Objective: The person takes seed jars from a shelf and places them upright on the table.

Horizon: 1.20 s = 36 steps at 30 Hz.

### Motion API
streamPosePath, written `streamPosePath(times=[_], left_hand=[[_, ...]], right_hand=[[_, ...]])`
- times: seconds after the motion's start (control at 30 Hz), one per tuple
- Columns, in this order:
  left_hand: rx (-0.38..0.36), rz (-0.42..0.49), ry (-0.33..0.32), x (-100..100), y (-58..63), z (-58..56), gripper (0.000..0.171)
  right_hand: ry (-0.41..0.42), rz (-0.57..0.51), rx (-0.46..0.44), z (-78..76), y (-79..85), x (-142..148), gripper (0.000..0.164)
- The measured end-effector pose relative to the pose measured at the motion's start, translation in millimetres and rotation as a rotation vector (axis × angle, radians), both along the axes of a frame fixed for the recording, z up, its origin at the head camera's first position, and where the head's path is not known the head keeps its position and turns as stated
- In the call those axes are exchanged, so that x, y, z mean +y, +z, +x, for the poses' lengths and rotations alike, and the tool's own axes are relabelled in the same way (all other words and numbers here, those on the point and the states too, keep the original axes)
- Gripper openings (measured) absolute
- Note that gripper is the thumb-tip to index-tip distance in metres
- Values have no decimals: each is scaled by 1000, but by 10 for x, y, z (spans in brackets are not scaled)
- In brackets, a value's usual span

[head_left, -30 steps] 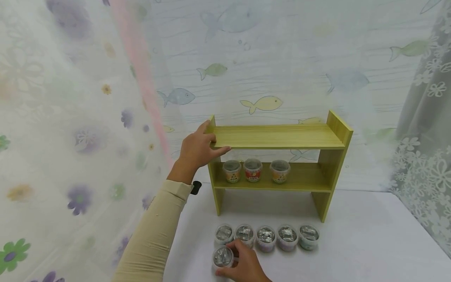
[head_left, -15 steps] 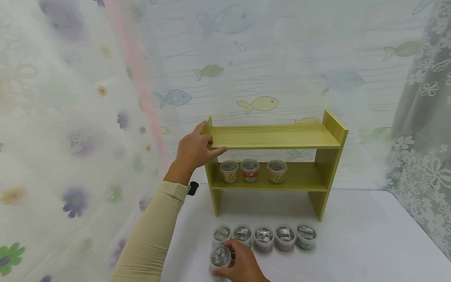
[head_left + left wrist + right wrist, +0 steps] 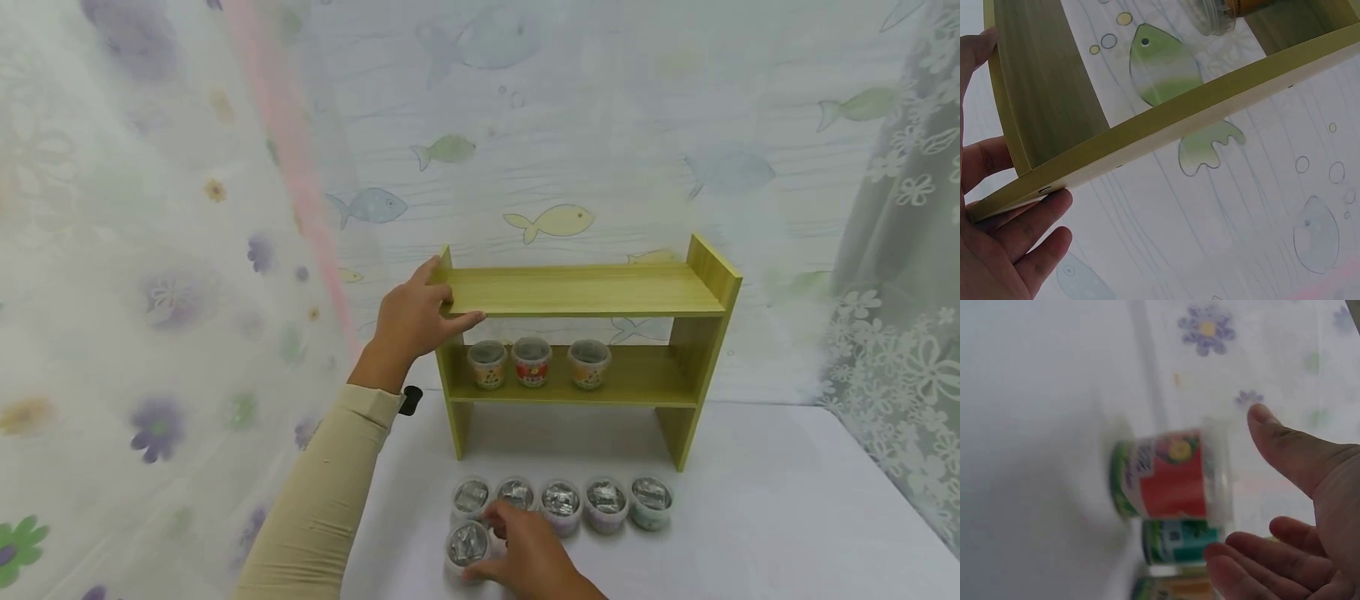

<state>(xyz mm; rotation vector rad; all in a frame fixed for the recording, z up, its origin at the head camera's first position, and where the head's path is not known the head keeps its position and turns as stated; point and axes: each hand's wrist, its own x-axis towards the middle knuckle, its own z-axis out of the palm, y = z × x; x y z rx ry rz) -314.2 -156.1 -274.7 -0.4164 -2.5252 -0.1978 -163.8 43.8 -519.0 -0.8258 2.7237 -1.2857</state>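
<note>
My left hand [image 3: 411, 321] grips the upper left end of a yellow-green wooden shelf [image 3: 585, 292]. In the left wrist view its fingers [image 3: 1035, 225] wrap round the panel's edge. Low in the head view, my right hand [image 3: 532, 550] is beside a small plastic tub [image 3: 467, 546] with a silvery top. Its thumb and fingers are spread, with a gap to the tub in the right wrist view. There the tub [image 3: 1172, 478] shows a red and green label. A teal-labelled tub [image 3: 1182, 540] appears beyond it.
Several silver-topped tubs [image 3: 606, 500] form a row on the white table [image 3: 765, 500] before the shelf. On the middle board stand an orange-labelled tub [image 3: 489, 367], a red-labelled one [image 3: 532, 365] and another orange-labelled one [image 3: 589, 367]. A patterned curtain [image 3: 555, 125] hangs behind.
My right hand has let go of the front tub, its fingers opening and drawing slightly right. The tub stays put. My left hand keeps its hold on the shelf.
</note>
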Motion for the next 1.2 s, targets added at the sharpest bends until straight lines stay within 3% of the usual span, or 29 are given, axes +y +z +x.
streamPosePath(times=[0.1, 0.3, 0.53, 0.97, 1.07, 1.2], left_hand=[[-5, -3, -1, 7, -6, -4, 60], [10, -5, -5, 0, -11, -11, 61], [28, -6, -6, -18, -11, -23, 60], [-2, -7, 5, -14, -27, 3, 62], [-4, -1, 2, -5, -10, 18, 62], [-1, -1, 5, 0, 3, 19, 60]], right_hand=[[-37, -34, -16, -61, 130, 79, 59], [-134, -52, 86, -232, 329, 206, 52], [-214, -61, 119, -411, 526, 327, 53], [-297, -139, 124, -642, 660, 584, 47], [-308, -180, 181, -704, 698, 662, 46], [-316, -234, 367, -835, 755, 770, 46]])
